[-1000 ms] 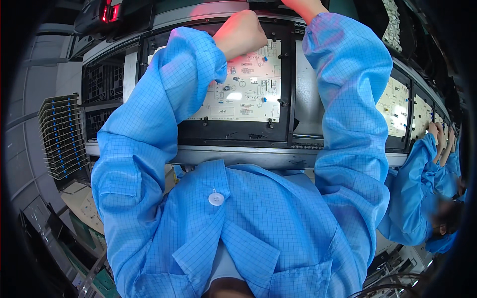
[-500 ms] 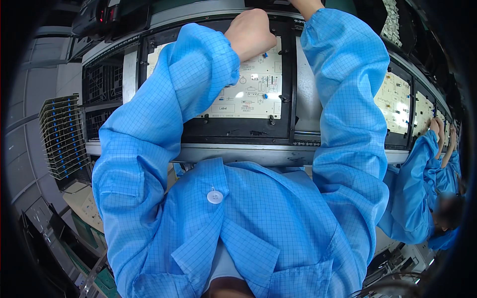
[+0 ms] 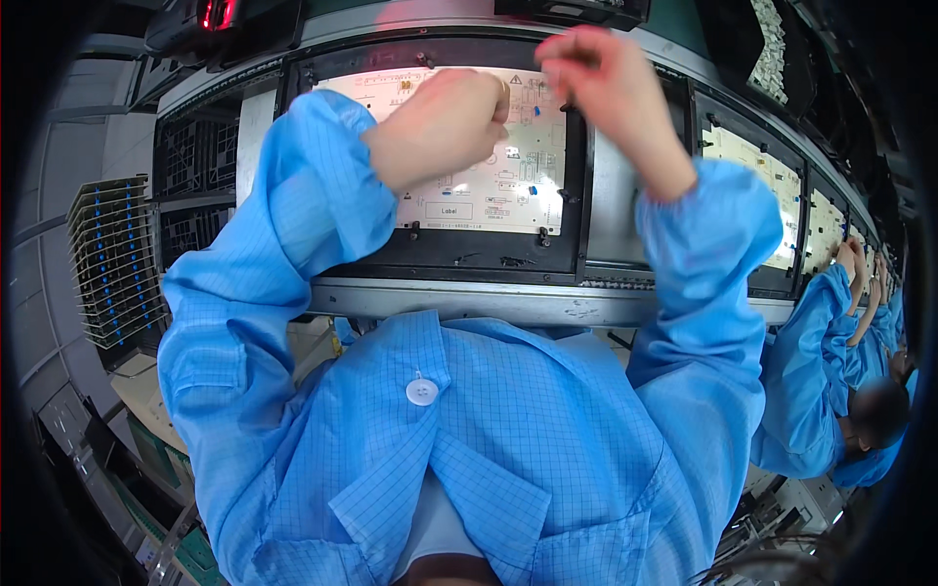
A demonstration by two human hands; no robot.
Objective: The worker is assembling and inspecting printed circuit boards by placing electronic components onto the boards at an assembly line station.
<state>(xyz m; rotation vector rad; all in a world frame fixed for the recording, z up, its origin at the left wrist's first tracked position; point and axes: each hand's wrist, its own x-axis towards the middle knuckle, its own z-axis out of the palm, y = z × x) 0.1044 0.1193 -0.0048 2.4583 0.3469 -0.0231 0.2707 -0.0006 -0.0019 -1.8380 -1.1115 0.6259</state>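
Though partly hidden beneath left hand (image 3: 440, 127), white circuit board (image 3: 518, 217): lying in black frame (image 3: 391, 259), extending from under left hand rightward to just below right hand (image 3: 611, 93).
Left hand: curled inward, nearly fist-like, over board middle; cannot tell whether touching board or gripping a part.
Right hand: half curled, thumb near fingertips, slightly blurred, over upper right edge of frame; cannot tell whether holding anything small.
Blue parts (image 3: 532, 190): seated on board, right of left hand.
Yellow part (image 3: 405, 86): standing on board, just beyond left hand.
Printed outlines (image 3: 507, 176): some apparently bare, just nearer than left hand.
Board state: judged partly populated; some places filled, others perhaps open; area under left hand not checkable.
Neighbouring board (image 3: 752, 161): in similar frame, right of right hand.
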